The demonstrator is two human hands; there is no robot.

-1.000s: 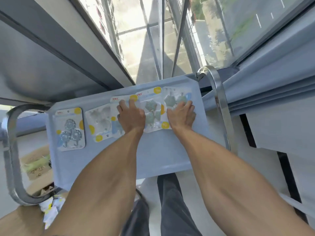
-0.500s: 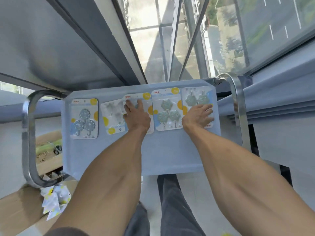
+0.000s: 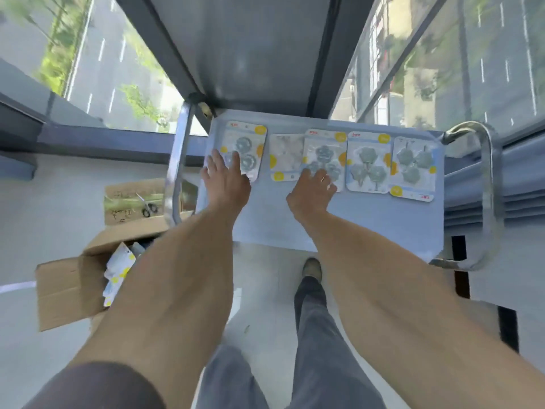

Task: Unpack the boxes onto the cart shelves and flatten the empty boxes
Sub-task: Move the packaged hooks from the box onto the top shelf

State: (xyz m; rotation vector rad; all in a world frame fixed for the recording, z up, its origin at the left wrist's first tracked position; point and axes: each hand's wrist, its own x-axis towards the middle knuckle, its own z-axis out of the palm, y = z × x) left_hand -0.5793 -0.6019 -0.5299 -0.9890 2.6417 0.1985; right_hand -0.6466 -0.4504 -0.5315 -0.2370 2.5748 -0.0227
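Across the middle of the frame, on the blue cart shelf (image 3: 368, 225), I see five hook packs laid in a row along the far edge. My left hand (image 3: 225, 184) lies flat, fingers spread straight, tips resting on the leftmost pack (image 3: 243, 150). My right hand (image 3: 312, 191) is also flat and uncurled, fingertips on the third pack (image 3: 324, 156), which overlaps the pale second pack (image 3: 284, 157). Neither hand grips anything.

Lower left of the frame: open cardboard box (image 3: 67, 287) on the floor, more packs (image 3: 116, 273) inside it. A second box (image 3: 132, 202) behind it holds scissors (image 3: 149, 208).

Risks as I judge them:
- Leftmost pack sits near the shelf's left edge, just beside the chrome handle (image 3: 177, 160); a sideways push could slide it off.
- Slick packs on a smooth shelf; pressing with fingertips alone may skate one over its neighbour and worsen the overlap.
- Rightmost pack (image 3: 413, 169) is tilted, close to the right edge; crowding the row may nudge it over.
- Leaning on the cart could roll it away; I can't see the wheels.
- Box remains part full, so flattening now would crush stock.
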